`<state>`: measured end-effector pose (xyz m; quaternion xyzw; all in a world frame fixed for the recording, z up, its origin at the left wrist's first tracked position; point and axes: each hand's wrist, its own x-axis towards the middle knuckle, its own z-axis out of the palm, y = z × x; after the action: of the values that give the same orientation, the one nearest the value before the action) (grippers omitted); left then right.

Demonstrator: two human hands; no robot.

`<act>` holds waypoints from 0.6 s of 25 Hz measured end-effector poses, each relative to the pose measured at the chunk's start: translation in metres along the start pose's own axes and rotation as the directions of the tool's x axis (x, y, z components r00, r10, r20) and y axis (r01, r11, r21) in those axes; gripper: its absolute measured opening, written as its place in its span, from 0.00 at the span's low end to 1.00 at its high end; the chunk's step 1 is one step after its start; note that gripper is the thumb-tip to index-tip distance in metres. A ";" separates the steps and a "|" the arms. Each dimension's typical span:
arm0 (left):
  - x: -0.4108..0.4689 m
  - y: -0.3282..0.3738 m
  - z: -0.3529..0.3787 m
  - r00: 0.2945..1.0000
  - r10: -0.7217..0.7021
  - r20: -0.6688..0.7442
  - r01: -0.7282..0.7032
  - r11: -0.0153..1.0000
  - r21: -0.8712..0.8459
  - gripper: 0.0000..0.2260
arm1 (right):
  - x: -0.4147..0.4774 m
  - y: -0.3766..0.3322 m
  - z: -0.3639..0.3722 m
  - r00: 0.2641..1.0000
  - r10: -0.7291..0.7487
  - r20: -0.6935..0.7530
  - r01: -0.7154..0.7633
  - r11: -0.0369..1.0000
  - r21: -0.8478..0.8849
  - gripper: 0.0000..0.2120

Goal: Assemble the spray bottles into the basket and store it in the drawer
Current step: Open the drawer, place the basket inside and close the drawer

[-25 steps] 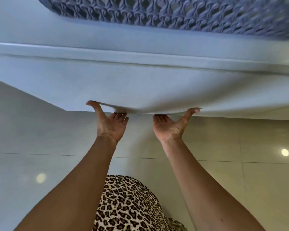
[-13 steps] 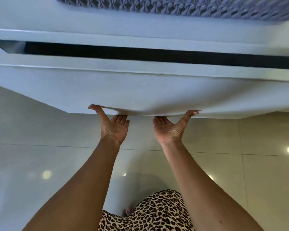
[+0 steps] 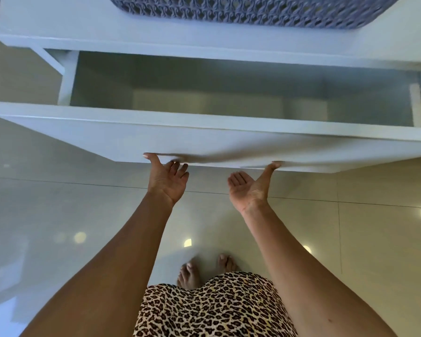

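The white drawer (image 3: 204,144) stands pulled well out from under the white tabletop (image 3: 156,42), and its inside shows nothing in it. My left hand (image 3: 168,181) is under the lower edge of the drawer front, thumb on the front face and fingertips touching the edge. My right hand (image 3: 249,188) is palm up below the same edge, fingers relaxed and apart from it, only the thumb touching. A grey-blue lattice basket (image 3: 253,10) sits on the tabletop above the drawer. Its contents are out of view; no spray bottles show.
Glossy beige floor tiles (image 3: 58,203) lie below the drawer. My bare feet (image 3: 204,271) stand close in front of it, with a leopard-print garment (image 3: 204,310) beneath my arms. The drawer's side rails (image 3: 416,103) show at both ends.
The drawer has gone from shut to a narrow gap to wide open, pulled toward me. My fingers, hooked under its front edge before, have come out from under it.
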<state>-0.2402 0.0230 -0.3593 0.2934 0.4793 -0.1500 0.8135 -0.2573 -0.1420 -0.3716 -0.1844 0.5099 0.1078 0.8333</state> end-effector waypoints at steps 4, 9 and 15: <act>-0.080 -0.013 0.019 0.970 0.238 -0.048 -0.187 0.858 0.479 0.24 | -0.080 0.008 0.005 0.984 -0.143 -0.105 0.100 0.937 -0.334 0.34; -0.166 -0.017 0.026 0.360 0.647 0.672 -0.563 -0.423 0.710 0.22 | -0.183 0.013 0.025 0.505 -0.601 0.619 0.611 -0.258 -0.749 0.14; -0.139 0.036 0.066 0.682 0.303 0.666 -0.222 -0.782 0.583 0.38 | -0.129 -0.054 0.058 0.501 -0.225 0.835 0.196 -0.911 -0.363 0.41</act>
<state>-0.2444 0.0049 -0.2022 0.9872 -0.0682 -0.1288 0.0653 -0.2496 -0.1653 -0.2219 -0.9946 -0.0680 0.0337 0.0704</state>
